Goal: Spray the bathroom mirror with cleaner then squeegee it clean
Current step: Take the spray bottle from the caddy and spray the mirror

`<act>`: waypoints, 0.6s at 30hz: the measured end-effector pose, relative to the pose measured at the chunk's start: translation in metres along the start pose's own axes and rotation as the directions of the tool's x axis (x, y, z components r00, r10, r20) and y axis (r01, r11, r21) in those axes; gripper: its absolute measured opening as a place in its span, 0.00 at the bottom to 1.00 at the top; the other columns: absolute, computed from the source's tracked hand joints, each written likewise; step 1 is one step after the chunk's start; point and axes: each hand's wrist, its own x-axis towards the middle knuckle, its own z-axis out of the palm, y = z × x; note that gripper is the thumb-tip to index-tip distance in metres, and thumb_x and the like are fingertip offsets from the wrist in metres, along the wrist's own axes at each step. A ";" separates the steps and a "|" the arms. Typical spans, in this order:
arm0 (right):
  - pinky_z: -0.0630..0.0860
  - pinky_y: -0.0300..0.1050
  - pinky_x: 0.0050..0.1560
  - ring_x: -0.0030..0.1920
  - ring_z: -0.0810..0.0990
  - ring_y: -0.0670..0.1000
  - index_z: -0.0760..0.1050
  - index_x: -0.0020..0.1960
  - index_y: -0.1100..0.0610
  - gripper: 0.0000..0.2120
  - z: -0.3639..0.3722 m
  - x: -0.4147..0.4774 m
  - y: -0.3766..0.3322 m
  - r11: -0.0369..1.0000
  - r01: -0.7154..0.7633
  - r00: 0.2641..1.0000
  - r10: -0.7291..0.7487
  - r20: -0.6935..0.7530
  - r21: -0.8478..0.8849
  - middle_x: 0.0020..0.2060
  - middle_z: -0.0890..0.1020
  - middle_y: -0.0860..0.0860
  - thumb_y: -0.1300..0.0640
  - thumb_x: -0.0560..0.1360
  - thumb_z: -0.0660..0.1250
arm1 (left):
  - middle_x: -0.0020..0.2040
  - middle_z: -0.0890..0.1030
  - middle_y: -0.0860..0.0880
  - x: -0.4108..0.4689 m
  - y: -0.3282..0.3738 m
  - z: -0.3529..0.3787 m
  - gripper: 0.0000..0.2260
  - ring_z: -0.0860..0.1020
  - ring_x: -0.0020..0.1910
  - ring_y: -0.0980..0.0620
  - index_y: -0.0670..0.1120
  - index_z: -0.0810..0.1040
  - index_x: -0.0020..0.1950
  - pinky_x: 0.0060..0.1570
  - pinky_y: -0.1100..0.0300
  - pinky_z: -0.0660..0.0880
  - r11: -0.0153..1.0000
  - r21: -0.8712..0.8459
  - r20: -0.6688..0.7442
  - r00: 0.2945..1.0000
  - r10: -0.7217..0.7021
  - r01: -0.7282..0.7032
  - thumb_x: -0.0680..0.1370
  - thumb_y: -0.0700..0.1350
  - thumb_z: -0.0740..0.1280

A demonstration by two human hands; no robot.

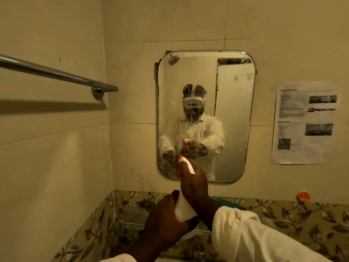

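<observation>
A rounded rectangular mirror (pixel 234 110) hangs on the tiled wall ahead, speckled and streaked with wet cleaner across its middle and lower left. I hold a white spray bottle (pixel 184 208) with an orange and white trigger head just below the mirror's lower left corner. My right hand (pixel 194 184) wraps the neck and trigger. My left hand (pixel 166 216) cups the bottle's body from below. The nozzle points at the glass. No squeegee is in view.
A chrome towel bar (pixel 56 73) juts from the left wall at head height. A printed paper sheet (pixel 304 123) is stuck to the wall right of the mirror. An orange object (pixel 303 196) sits on the leaf-patterned tile band. A tap (pixel 199 250) shows below my hands.
</observation>
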 end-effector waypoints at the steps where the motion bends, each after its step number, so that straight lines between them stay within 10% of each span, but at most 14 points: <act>1: 0.79 0.51 0.50 0.45 0.84 0.53 0.81 0.43 0.46 0.23 0.000 -0.001 0.001 1.000 0.003 1.000 -0.003 -0.002 0.006 0.39 0.85 0.49 0.31 0.75 0.57 | 0.48 0.78 0.64 -0.001 -0.001 0.001 0.35 0.78 0.45 0.64 0.66 0.69 0.57 0.44 0.62 0.81 1.000 -0.004 0.002 1.000 -0.004 0.004 0.56 0.79 0.70; 18: 0.81 0.57 0.54 0.44 0.85 0.54 0.80 0.38 0.49 0.28 -0.087 0.003 0.028 0.991 -0.057 0.985 0.036 -0.171 -0.117 0.38 0.86 0.50 0.27 0.73 0.54 | 0.50 0.78 0.67 0.000 0.054 0.059 0.38 0.78 0.47 0.66 0.69 0.66 0.59 0.45 0.66 0.77 0.988 -0.120 0.117 0.986 0.114 -0.100 0.54 0.82 0.68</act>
